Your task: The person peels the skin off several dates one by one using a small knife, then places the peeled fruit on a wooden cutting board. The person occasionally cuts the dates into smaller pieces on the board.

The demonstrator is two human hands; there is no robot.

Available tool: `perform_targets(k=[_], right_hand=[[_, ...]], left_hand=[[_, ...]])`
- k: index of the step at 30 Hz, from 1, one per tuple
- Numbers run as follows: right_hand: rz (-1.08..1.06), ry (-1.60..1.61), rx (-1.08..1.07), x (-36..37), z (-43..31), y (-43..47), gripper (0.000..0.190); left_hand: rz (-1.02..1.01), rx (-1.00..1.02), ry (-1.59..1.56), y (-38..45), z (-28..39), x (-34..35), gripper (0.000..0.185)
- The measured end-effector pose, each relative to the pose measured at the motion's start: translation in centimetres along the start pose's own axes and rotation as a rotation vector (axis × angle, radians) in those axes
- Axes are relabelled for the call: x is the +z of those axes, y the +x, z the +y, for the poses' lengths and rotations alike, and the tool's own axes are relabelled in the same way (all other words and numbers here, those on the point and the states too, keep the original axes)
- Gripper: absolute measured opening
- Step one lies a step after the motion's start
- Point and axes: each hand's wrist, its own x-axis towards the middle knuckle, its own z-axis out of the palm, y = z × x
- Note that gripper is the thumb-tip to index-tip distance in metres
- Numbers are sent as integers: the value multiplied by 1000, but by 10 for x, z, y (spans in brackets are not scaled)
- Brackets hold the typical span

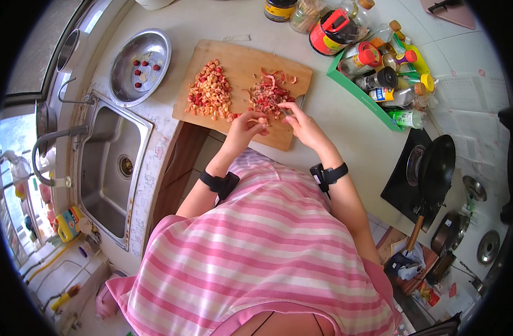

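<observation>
My left hand [246, 129] pinches a small, pale peeled piece of fruit [263, 120] between thumb and fingers, over the near edge of a wooden cutting board [235, 52]. Just to its right, my right hand [305, 124] grips a thin metal tool [284, 110], its tip pointing away from me; its exact kind is too small to tell. On the board's left part lies a heap of pale orange and red fruit pieces [209, 90]. A looser pile of red peel and scraps [271, 90] spreads beyond my hands on the right.
A perforated metal colander [158, 90] with several small red fruits [137, 72] stands left of the board, behind a steel sink [109, 159]. At right are a green box [361, 98] of bottles and jars, and a black wok [437, 172] on a stove [401, 176].
</observation>
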Motion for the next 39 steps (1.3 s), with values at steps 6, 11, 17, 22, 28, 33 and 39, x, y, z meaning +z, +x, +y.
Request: perform_targets(k=[6,11,17,22,28,33,39], right_hand=[[-39,22,-61,0,8,5,21],[-44,40,-86,3,21,8,14],[212,-95,-366,22,39,20,9],[303,-188,-356,33,40,21,10],[325,-247,-305,36,33,17,13],[356,-248,-404,35,32,19,11],[358,-272,-399,35,28,23,11]], left_hand=[[140,27,393,-14,-30,22,23],[186,33,516,-18,-37,18,22],[212,332,798,-9,-34,7,20],[248,319,821,-9,-36,9,26],[285,369,817,-9,-41,9,31],[295,405,785,-14,-43,12,36],[303,419,770,-12,-45,12,27]])
